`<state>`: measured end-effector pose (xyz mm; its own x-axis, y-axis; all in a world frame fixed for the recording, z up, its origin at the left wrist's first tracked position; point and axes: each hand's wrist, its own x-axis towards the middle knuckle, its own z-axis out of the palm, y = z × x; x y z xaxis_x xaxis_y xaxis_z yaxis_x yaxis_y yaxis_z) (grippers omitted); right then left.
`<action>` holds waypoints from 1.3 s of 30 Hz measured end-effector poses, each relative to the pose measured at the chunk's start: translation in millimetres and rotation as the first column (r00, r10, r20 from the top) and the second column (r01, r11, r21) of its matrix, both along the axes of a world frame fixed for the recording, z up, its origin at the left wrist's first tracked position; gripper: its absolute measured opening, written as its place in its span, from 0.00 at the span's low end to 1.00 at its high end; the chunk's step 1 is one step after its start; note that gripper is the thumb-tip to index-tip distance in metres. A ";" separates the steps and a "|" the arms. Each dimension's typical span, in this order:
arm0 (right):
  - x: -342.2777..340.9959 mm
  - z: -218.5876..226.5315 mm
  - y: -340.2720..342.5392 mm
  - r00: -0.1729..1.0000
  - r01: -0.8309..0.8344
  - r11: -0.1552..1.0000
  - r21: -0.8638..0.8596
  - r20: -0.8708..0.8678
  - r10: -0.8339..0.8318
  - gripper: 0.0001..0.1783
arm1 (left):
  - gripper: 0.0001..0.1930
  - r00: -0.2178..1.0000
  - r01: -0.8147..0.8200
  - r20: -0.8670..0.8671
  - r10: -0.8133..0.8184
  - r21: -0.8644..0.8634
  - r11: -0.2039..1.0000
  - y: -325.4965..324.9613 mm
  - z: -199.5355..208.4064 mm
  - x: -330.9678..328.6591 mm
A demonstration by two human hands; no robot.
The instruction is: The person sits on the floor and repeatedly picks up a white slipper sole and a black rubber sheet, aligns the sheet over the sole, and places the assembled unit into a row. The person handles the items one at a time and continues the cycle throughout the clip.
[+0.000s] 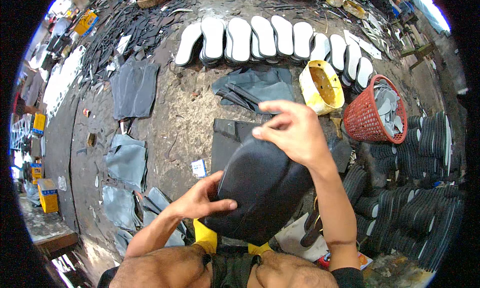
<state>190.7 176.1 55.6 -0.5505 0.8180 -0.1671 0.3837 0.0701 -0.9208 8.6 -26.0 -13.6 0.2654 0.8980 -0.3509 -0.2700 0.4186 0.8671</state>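
Note:
A large, smooth black sheet (pixel 260 188), bent into a curve with a rounded upper edge, is held up in front of my lap. My left hand (pixel 207 198) grips its left edge, thumb across the near face and fingers behind. Over the upper edge is my right hand (pixel 295 133), its thumb and forefinger apart, the thumb tip close to or touching the rim. Behind the sheet a flat dark piece (pixel 225 150) lies on the ground, partly hidden.
White-topped soles (pixel 239 40) stand in a curved row at the back. A yellow tub (pixel 322 88) and a red basket (pixel 372 113) of grey scraps stand right of centre. Stacked black soles (pixel 420 223) fill the right. Grey sheet pieces (pixel 125 160) lie on the left.

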 end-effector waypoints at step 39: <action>-52.9 -226.1 -55.8 0.828 -0.521 0.699 0.489 0.489 0.275 0.41 | 0.35 -0.090 0.483 -0.980 0.177 0.113 0.869 58.3 -178.3 -32.1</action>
